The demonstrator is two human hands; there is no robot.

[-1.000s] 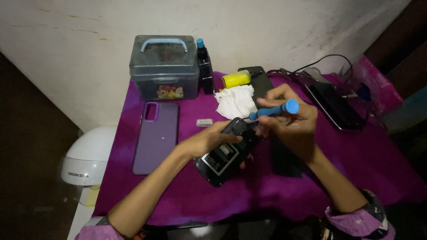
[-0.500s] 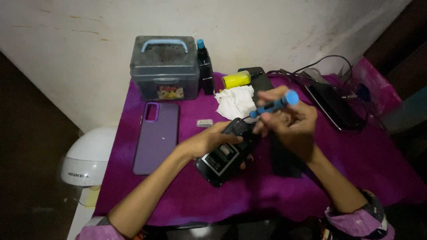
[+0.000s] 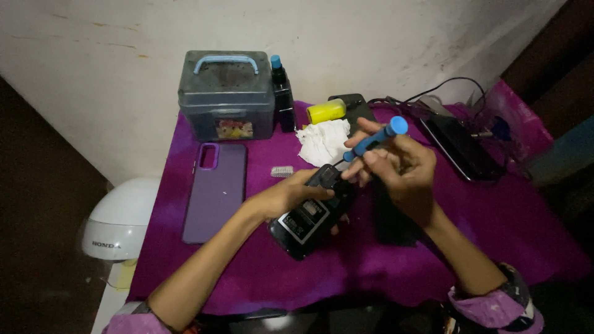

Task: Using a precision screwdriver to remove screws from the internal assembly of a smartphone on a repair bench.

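1 grey lidded box (image 3: 226, 99) at the cloth's back edge bears a small yellow sticker. The left hand (image 3: 288, 195) wraps the opened black phone (image 3: 312, 213), white-labelled inside; the right hand (image 3: 399, 167) pinches a blue screwdriver (image 3: 375, 138) touching it.

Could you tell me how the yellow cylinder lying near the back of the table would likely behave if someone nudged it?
The yellow cylinder lies on its side, so it would probably roll rather than slide. The cloth-covered table may slow it, and the crumpled white tissue just in front might stop it. It looks small and plastic, so likely light and easily moved.
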